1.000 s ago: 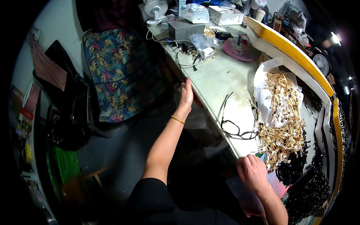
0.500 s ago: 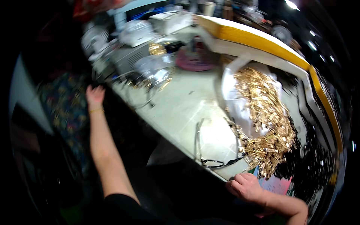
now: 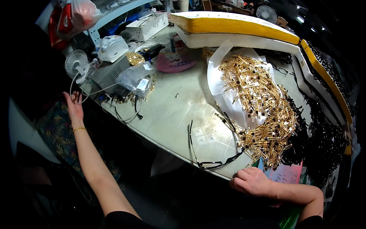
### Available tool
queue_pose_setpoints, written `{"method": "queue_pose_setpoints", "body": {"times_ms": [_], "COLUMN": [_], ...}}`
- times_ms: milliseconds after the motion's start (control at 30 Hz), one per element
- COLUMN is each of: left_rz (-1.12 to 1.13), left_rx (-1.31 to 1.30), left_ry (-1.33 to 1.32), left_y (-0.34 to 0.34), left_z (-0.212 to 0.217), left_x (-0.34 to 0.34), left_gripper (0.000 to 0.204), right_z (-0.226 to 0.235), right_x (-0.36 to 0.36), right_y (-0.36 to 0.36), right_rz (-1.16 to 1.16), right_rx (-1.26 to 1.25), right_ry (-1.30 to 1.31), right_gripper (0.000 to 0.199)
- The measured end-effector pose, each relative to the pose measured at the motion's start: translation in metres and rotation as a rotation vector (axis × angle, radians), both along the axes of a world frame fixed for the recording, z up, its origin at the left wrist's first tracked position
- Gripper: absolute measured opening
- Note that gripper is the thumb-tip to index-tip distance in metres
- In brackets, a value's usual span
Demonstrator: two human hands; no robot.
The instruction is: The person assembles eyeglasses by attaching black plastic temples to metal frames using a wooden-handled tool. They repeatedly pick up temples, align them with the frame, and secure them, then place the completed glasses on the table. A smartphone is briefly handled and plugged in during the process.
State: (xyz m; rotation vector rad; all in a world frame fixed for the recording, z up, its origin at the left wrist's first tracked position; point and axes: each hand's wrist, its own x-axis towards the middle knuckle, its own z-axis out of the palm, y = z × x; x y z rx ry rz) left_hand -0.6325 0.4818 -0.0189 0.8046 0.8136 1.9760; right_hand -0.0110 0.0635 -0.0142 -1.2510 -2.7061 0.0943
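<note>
My left hand [image 3: 75, 108] is stretched out past the left edge of the table, palm up with fingers apart, beside a white cable [image 3: 84, 95]. Nothing lies in it. At the near table edge my right hand [image 3: 250, 181] is closed, its fingers curled under, and whatever they may hold is hidden. A pair of black-framed eyeglasses [image 3: 213, 164] rests just left of it, temples unfolded and pointing away from me. Beyond the right hand spreads a heap of thin gold metal pieces with dark ends [image 3: 263, 103], partly on a white bag [image 3: 219, 80].
Black slender parts [image 3: 324, 152] pile up at the right, beside white foam boxes with yellow tape [image 3: 244, 32]. On the left stand a small white fan [image 3: 76, 62], a grey box [image 3: 110, 72] and clear plastic bags [image 3: 135, 78]. A pink item [image 3: 175, 63] lies farther back.
The view has turned, and the table's things sit farther left and look sharper. My left hand's fingers have spread more. The right hand stays closed at the table edge.
</note>
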Motion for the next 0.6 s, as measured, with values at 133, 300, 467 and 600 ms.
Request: {"method": "queue_pose_setpoints", "body": {"times_ms": [133,300,467,600], "left_rz": [-0.197,-0.331,-0.313,-0.805], "left_rx": [0.114,0.281,0.340,0.505], "left_ry": [0.253,0.415,0.308,0.445], "left_y": [-0.020,-0.056,-0.104,-0.182], "left_z": [0.070,0.176,0.208,0.203], "left_x": [0.031,0.077,0.095,0.122], "left_gripper": [0.042,0.051,0.038,0.054], "right_z": [-0.003,-0.010,-0.018,-0.022], "right_x": [0.002,0.005,0.008,0.012], "right_y": [-0.003,-0.006,-0.008,-0.011], "right_rz": [-0.023,-0.029,-0.019,-0.035], "right_rx": [0.030,0.078,0.096,0.116], "right_ry": [0.004,0.049,0.090,0.125], "right_gripper": [0.015,0.014,0.013,0.013]}}
